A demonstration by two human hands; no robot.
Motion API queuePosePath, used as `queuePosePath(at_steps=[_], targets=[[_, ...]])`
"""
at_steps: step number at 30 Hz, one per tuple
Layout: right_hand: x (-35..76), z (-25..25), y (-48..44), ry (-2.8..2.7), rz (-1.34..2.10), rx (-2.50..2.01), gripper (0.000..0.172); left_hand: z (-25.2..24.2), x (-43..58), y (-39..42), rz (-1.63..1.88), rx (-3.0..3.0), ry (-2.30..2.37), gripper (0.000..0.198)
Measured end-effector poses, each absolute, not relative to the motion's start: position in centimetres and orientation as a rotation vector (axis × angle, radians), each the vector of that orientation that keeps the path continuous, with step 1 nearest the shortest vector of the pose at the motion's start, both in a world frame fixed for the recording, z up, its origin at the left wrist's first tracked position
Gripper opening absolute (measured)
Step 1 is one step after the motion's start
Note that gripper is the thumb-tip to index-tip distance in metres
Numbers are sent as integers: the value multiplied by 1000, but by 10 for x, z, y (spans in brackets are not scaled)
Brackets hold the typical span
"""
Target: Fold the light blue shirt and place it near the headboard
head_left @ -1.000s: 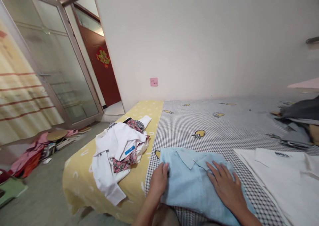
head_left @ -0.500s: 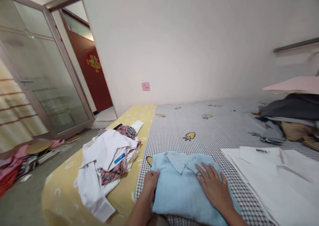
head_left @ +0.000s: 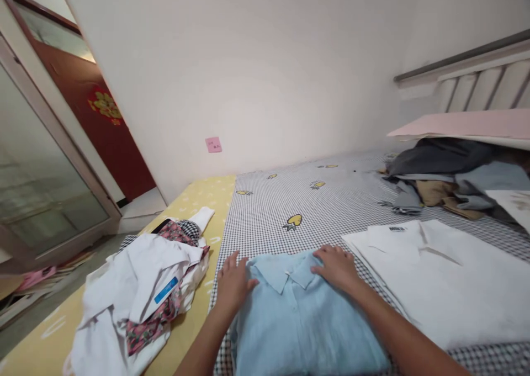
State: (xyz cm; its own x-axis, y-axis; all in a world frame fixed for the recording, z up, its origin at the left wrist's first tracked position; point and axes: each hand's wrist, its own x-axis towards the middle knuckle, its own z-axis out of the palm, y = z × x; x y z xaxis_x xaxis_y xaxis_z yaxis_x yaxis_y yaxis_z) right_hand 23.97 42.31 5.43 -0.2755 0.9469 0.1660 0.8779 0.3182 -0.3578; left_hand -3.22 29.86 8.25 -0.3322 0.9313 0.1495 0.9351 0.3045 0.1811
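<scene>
Across the back, a broad, plain white wall point(head_left: 265, 67). Below, spread flat, a black-and-white checked bed sheet point(head_left: 265, 227) with yellow heart-like and pineapple-like prints; along its left side, a bright yellow bed cover point(head_left: 221, 199) with small white marks. Farther left, a metal-framed glass door point(head_left: 45, 160), cut by the frame, then a red-brown door point(head_left: 132, 166) beyond a doorway. At right on the checks, a flat-laid white collared shirt point(head_left: 455, 293), with more white cloth showing along the left edge. On the yellow, a loose heap of white garments point(head_left: 141, 271) mixed with pink floral fabric. At bottom centre, on the checked sheet between heap and white shirt, a folded light-blue collared shirt point(head_left: 298, 332), collar toward the wall, lower end out of frame. At far right, a rumpled pile of grey, dark and tan clothes point(head_left: 443, 155) beneath a flat pale-pink sheet point(head_left: 464, 125); behind, a white slatted panel point(head_left: 488, 89) below a long grey rail point(head_left: 455, 61). At the blue shirt's upper left corner, left hand point(head_left: 234, 282): released, fingers spread, thumb on the fabric. At the upper right, beside the collar, right hand point(head_left: 336, 266): palm down, unclenched, fingertips touching the shoulder edge. Smaller: a red-and-gold decoration point(head_left: 107, 105) on the red-brown door, a square pink note point(head_left: 213, 144) on the wall, a blue rectangular label point(head_left: 166, 290) on the heap.
</scene>
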Motion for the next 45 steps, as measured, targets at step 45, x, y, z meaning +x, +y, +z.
queuePosePath(at_steps=[45], targets=[[263, 7, 401, -1967, 802, -1374, 65, -9, 0, 214, -1843, -1328, -2622, 37]])
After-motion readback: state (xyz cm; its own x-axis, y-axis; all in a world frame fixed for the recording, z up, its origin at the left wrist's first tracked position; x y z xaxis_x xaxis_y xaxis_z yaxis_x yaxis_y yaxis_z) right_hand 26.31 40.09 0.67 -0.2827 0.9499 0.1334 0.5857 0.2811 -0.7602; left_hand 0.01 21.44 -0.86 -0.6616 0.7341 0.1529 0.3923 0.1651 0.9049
